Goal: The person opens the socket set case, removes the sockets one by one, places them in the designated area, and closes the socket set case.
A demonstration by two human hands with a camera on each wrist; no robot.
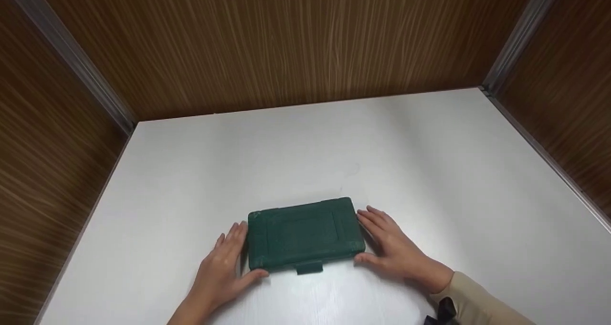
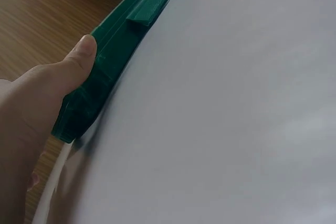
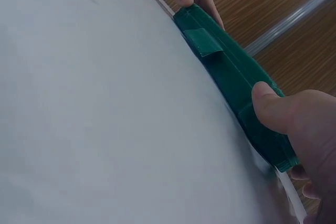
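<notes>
A dark green plastic case lies flat on the white table, its small front latch facing me. My left hand lies against the case's left end, fingers straight along the side and thumb on the front left corner. My right hand mirrors it at the right end, thumb at the front right corner. In the left wrist view the left thumb presses the front wall of the case. The right wrist view shows the right thumb on the case.
Wood-grain walls with metal corner strips close in the table at the back, left and right. A beige sleeve covers my right forearm.
</notes>
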